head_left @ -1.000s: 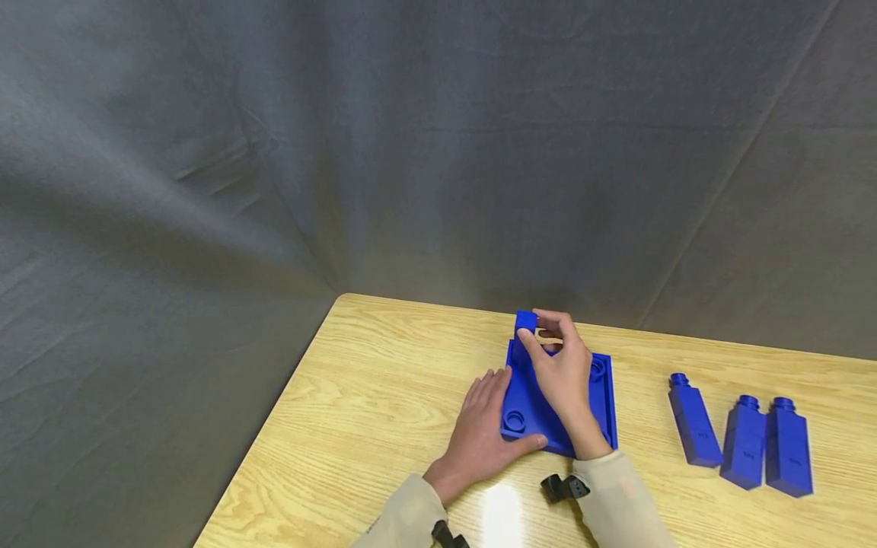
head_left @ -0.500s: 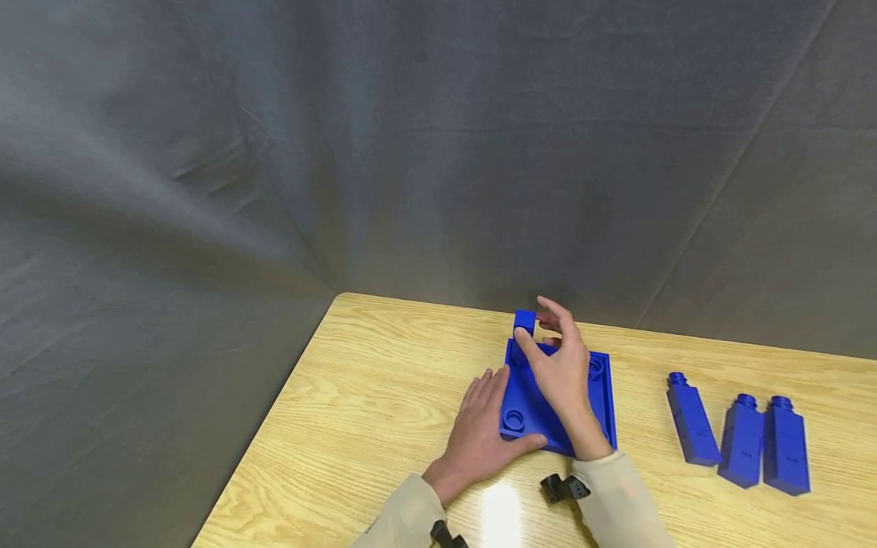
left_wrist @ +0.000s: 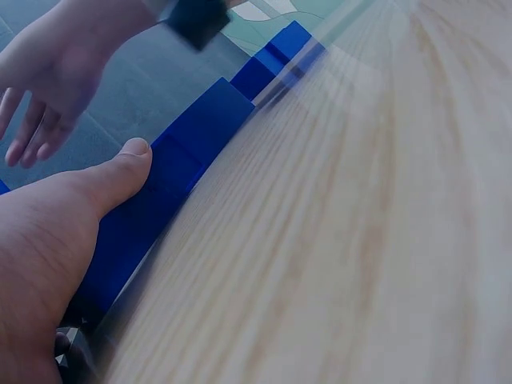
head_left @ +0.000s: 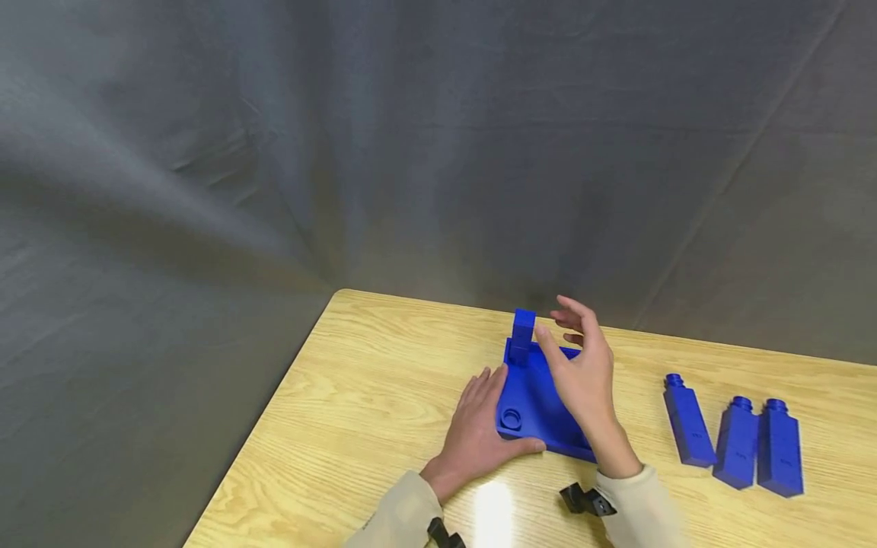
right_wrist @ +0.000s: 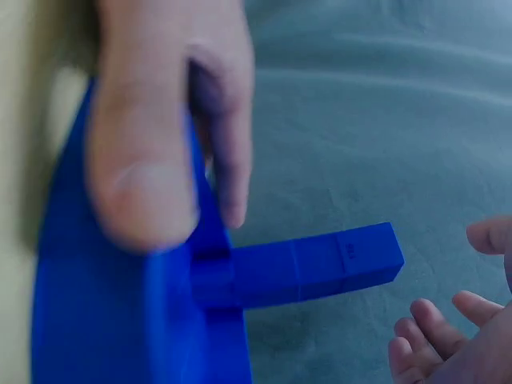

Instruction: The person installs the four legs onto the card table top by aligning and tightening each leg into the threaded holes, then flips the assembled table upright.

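Note:
A square-sided blue post (head_left: 523, 329) stands upright in the far left corner of a shallow blue tray (head_left: 537, 399). Seen from the right wrist, its joined sections run straight out from the tray. My right hand (head_left: 588, 373) is just right of the post, fingers spread and holding nothing; a gap shows between thumb and post. At the near left corner, my left hand (head_left: 476, 434) rests against the tray, straight fingers along its left side and thumb along the front wall. Beside that thumb is a round ring socket (head_left: 511, 418). My right forearm hides the tray's right side.
Three similar blue posts with threaded necks lie on the wooden table to the right: one apart (head_left: 690, 426), then two side by side, the middle post (head_left: 738, 445) and the far right post (head_left: 781, 449). A dark grey curtain (head_left: 438, 152) hangs behind the table.
My right hand has let go of the post and moved right, its fingers spreading. The post stays standing by itself. The left hand keeps its place at the tray's corner.

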Available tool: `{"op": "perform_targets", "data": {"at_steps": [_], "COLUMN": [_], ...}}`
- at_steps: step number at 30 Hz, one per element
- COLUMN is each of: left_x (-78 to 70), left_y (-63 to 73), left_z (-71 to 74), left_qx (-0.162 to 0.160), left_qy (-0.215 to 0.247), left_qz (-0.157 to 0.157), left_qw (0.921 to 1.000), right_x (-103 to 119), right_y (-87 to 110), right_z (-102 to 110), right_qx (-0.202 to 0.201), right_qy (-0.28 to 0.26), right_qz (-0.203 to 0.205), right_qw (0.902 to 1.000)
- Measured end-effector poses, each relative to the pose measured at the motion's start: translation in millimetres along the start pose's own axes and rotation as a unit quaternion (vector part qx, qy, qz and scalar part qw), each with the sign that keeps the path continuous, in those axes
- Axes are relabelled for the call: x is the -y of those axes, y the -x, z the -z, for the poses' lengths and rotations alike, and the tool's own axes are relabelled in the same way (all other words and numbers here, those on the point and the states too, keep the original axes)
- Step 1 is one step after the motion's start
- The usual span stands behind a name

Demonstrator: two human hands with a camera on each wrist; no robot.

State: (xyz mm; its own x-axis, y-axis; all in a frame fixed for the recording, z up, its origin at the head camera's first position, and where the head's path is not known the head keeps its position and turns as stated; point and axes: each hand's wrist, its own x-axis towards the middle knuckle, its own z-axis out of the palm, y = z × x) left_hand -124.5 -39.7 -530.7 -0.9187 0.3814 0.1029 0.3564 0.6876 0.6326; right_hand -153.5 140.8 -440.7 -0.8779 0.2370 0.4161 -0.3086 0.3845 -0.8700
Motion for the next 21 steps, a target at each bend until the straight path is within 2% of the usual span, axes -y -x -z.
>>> {"op": "perform_targets", "data": {"at_steps": [8, 11, 17, 21], "left_x": [0.6, 0.8, 1.0, 1.0], "left_y": [0.8, 0.8, 0.2, 0.5], "left_z": [0.1, 1.6, 1.4, -0.6], "left_qx": [-0.002, -0.003, -0.003, -0.004], "left_qy": [-0.001, 0.007, 0.011, -0.005], "left_qz": [0.009, 0.015, 0.011, -0.001], "left_qw": [1.0, 0.9999, 0.9999, 1.0], "right_x": [-5.4, -6.9, -15.2, -22.1], "right_y": [24.2, 33.2, 48.8, 56.7], "right_z": [36.3, 52.3, 83.8, 104.2], "right_qx": [-0.006, -0.008, -0.021, -0.036], "right_qy": [0.068, 0.09, 0.123, 0.16], "right_qz": [0.065, 0.077, 0.074, 0.05], "right_qw": [0.9956, 0.9929, 0.9895, 0.9853]}}
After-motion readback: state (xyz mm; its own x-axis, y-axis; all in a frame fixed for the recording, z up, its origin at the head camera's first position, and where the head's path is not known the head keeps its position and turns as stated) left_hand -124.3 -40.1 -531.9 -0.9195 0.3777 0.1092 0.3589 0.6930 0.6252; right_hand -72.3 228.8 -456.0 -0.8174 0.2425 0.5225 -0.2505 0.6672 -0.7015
